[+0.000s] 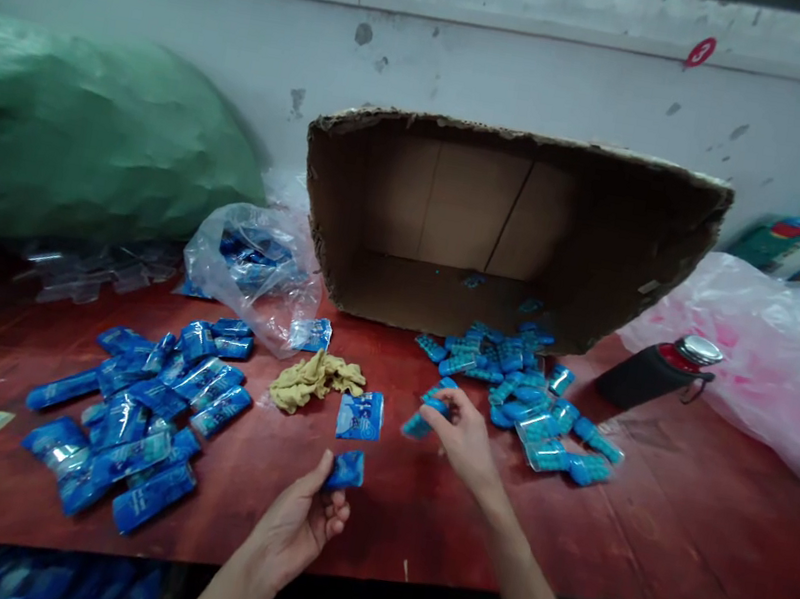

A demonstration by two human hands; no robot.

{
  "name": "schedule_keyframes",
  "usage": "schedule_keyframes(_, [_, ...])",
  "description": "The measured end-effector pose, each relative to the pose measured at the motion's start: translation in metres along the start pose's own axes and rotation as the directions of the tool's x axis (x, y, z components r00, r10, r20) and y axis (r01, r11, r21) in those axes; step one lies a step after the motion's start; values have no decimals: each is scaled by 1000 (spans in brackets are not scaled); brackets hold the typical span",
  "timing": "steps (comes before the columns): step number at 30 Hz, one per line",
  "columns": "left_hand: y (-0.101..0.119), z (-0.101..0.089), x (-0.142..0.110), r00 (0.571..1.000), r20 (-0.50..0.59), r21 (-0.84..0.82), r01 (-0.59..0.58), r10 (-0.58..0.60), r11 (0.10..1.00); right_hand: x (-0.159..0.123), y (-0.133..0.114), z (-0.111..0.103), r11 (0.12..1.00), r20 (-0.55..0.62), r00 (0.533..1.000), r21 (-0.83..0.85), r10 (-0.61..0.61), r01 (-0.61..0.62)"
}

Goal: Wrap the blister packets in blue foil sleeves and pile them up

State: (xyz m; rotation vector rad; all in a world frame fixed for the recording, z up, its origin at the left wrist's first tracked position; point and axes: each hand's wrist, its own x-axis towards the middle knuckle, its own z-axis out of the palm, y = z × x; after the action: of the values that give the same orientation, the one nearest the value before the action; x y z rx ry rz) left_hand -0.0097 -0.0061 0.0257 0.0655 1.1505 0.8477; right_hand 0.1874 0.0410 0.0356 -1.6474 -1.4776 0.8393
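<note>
My left hand (pixel 300 522) pinches a small blue packet (pixel 347 470) just above the red table (pixel 675 525), near its front edge. A little farther out, my right hand (pixel 464 434) is closed on another small blue packet (pixel 423 418) at the near edge of a pile of blue packets (pixel 532 401). That pile spills out of a cardboard box (pixel 603 261) lying on its side. One loose blue packet (pixel 360 415) lies flat between my hands.
A spread of longer blue packets (pixel 141 400) covers the table's left. Behind it are a clear plastic bag (pixel 253 266) with more packets, a crumpled yellow cloth (pixel 315 379) and a green sack (pixel 76 137). A dark bottle (pixel 654 372) lies right, beside pinkish plastic (pixel 779 349).
</note>
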Motion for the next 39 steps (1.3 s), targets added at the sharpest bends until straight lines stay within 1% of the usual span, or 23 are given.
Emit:
schedule_keyframes(1, [-1,0,1,1000,-6,-1,-17,17,1000,-7,-3,4,964,29,997,254,73,-78])
schedule_keyframes(2, [-3,0,2,999,-11,-3,-32,32,999,-15,-6,8,881,81,988,448,129,-151])
schedule_keyframes(3, [-4,1,3,999,-15,-5,-43,43,999,-23,-9,13,785,129,978,585,161,-206])
schedule_keyframes(4, [-5,1,4,999,-18,-8,-49,49,999,-31,-13,17,696,163,970,676,178,-242])
schedule_keyframes(5, [-5,1,4,998,-21,-10,-51,51,999,-37,-16,22,630,178,966,733,189,-258])
schedule_keyframes(6, [-5,1,5,998,-27,-12,-54,54,998,-43,-19,25,587,179,963,765,202,-266])
schedule_keyframes(8, [-6,0,7,997,-38,-17,-64,64,998,-50,-21,31,555,158,960,789,231,-264])
schedule_keyframes(12, [-8,-3,9,995,-37,-23,-98,97,995,-55,-18,38,564,119,955,784,273,-259])
schedule_keyframes(15, [-9,-5,9,991,-24,-30,-135,134,990,-58,-14,42,615,110,956,744,273,-261])
schedule_keyframes(19, [-8,-4,9,987,-32,-43,-161,159,986,-65,-11,47,728,105,969,643,224,-238])
schedule_keyframes(22, [-6,-3,9,985,-42,-52,-170,168,984,-73,-11,49,802,63,980,567,188,-190])
schedule_keyframes(25, [-3,-3,8,983,-41,-55,-183,181,982,-80,-11,49,856,32,991,500,132,-130])
schedule_keyframes(27, [-1,-4,7,980,-29,-51,-200,199,978,-83,-11,48,877,34,995,471,91,-96])
schedule_keyframes(30, [3,-6,4,971,26,-20,-237,237,971,-86,-8,48,887,27,999,460,29,-38])
schedule_keyframes(33, [8,-7,1,951,102,32,-297,293,954,-88,-3,50,878,8,1000,478,-4,0])
schedule_keyframes(34, [9,-7,1,942,118,47,-321,314,946,-88,-2,51,868,12,1000,497,3,-9])
schedule_keyframes(36, [12,-7,0,924,128,80,-371,359,925,-87,-1,53,828,38,998,557,53,-65])
schedule_keyframes(39, [14,-8,1,892,125,135,-449,434,883,-85,-3,56,727,128,980,658,150,-197])
